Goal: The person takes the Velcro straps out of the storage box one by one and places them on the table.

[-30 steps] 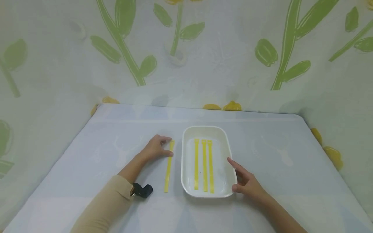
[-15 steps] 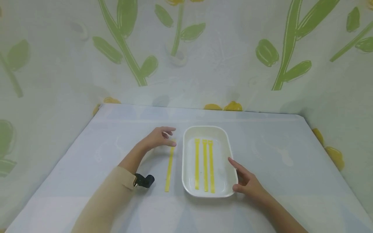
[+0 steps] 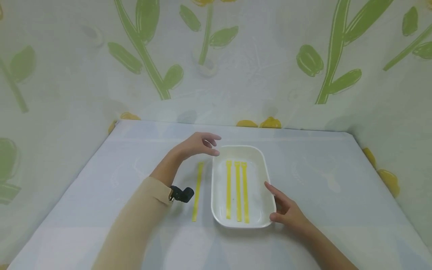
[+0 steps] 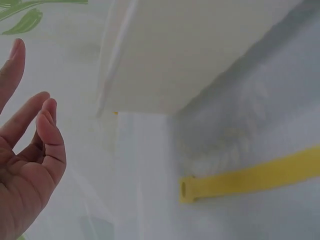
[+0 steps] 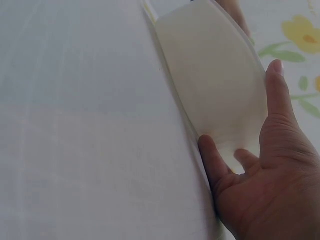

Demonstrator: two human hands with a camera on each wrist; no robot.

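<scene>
A white rectangular tray (image 3: 258,187) stands on the table, with several flat yellow cable ties (image 3: 238,193) lying lengthwise inside. Another yellow cable tie (image 3: 197,191) lies on the table just left of the tray; its slotted head (image 4: 187,190) shows in the left wrist view. My left hand (image 3: 199,144) hovers by the tray's far left corner, fingers loosely bent and thumb apart, holding nothing. On the opposite side, my right hand (image 3: 288,212) holds the tray's right wall near the front corner. In the right wrist view its fingers (image 5: 212,157) press the outer wall.
A pale cloth covers the table (image 3: 337,210). Behind and at both sides hangs a curtain (image 3: 256,67) printed with green leaves and yellow flowers. A black device (image 3: 182,194) is strapped to the left wrist.
My left hand has left the loose cable tie's head and moved away and right, to the tray's far left corner. The tie stays on the table. My right hand keeps its place.
</scene>
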